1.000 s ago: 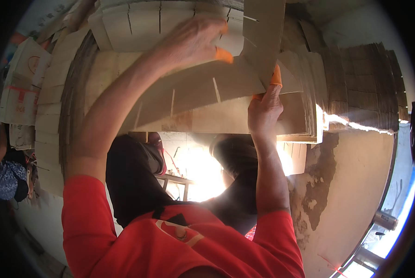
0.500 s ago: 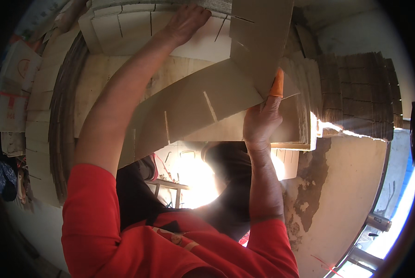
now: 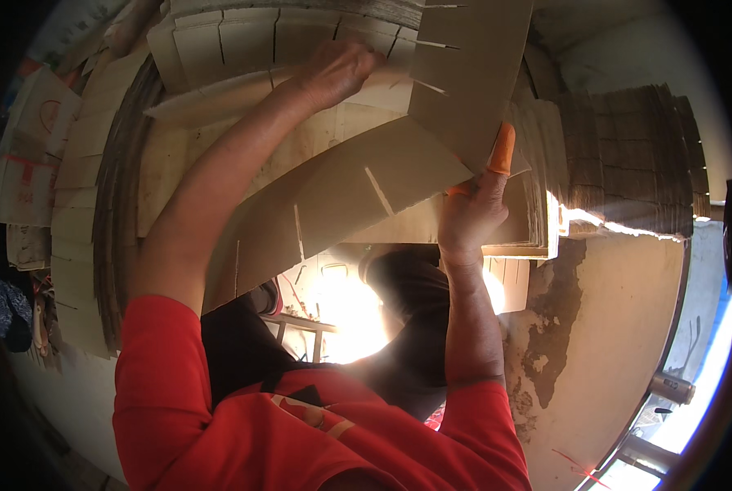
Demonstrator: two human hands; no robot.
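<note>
My right hand (image 3: 472, 209) wears orange finger covers and pinches the fold of a long slotted cardboard strip (image 3: 358, 192) that bends upward at the right. My left hand (image 3: 337, 69) reaches far forward, fingers curled over the top edge of the cardboard pieces at the back of the stack (image 3: 227, 49). The strip runs diagonally from lower left to the fold by my right hand, then rises toward the upper edge of the view. Both forearms come out of red sleeves.
Stacks of slotted cardboard pieces (image 3: 76, 204) curve along the left. A tall pile of flat cardboard (image 3: 628, 164) stands at the right on a worn surface (image 3: 619, 327). Dark trousers and a metal stool frame (image 3: 300, 327) lie below the strip.
My left hand has moved up and away to the back of the stack. The strip has been bent further and its right part has swung upward. My right hand keeps its pinch.
</note>
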